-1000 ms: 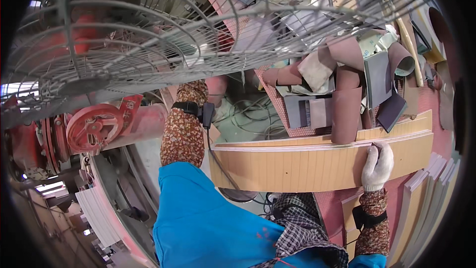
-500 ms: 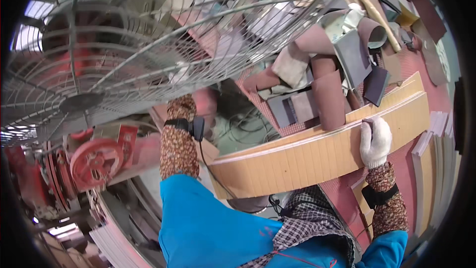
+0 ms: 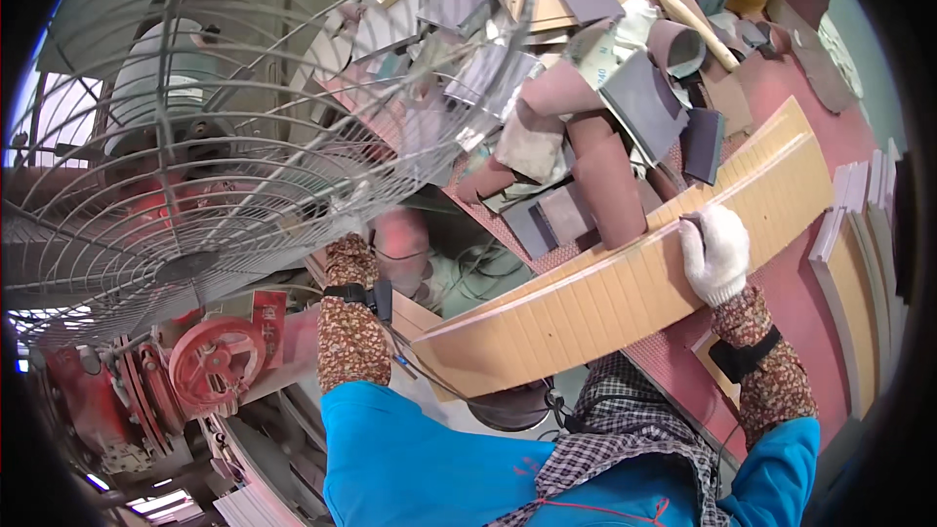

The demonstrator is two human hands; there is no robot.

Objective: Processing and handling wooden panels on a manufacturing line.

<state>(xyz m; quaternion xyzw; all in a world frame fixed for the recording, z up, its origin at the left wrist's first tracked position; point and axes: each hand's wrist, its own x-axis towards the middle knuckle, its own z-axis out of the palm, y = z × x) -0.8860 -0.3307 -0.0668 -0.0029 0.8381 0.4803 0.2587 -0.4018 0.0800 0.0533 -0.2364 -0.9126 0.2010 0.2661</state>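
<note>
A long, curved wooden panel with grooved tan faces and a pale edge lies across in front of me. My right hand, in a white glove, is closed over its upper edge toward the right end. By those fingertips shows a small dark patch that I cannot make out. My left hand, also gloved in white, is beyond the panel's left end, seen only through the wire fan guard. Its fingers are hidden and blurred there. Next to it is a blurred, rounded reddish part.
Sandpaper rolls, grey blocks and scraps are heaped on a red table beyond the panel. More curved panels stand at the right. A red handwheel of a machine is at the left. Cables lie below the table.
The view has shifted, so the heap and panel appear farther left and the fan guard looks different. My right hand stays at the panel's upper edge; the dark patch by its fingertips now shows.
</note>
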